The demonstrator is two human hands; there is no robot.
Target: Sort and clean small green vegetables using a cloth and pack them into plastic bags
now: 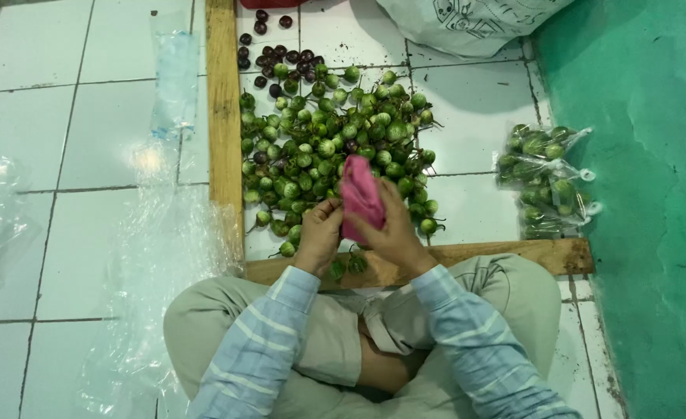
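I sit cross-legged on a white tiled floor. Both hands hold a pink plastic bag point(360, 194) over a pile of small round green eggplants point(331, 143). My left hand point(319, 235) grips the bag's lower left edge. My right hand point(392, 230) grips its right side. A few green eggplants point(347, 265) lie just below my hands by the wooden plank point(513, 253). Darker purple ones point(277, 56) lie at the pile's far end.
A wooden frame point(224, 116) borders the pile on the left and front. Clear bags filled with eggplants point(544, 180) lie at the right by a green wall point(653, 194). Loose clear plastic point(153, 256) lies at the left. A white sack point(467, 23) sits at the top.
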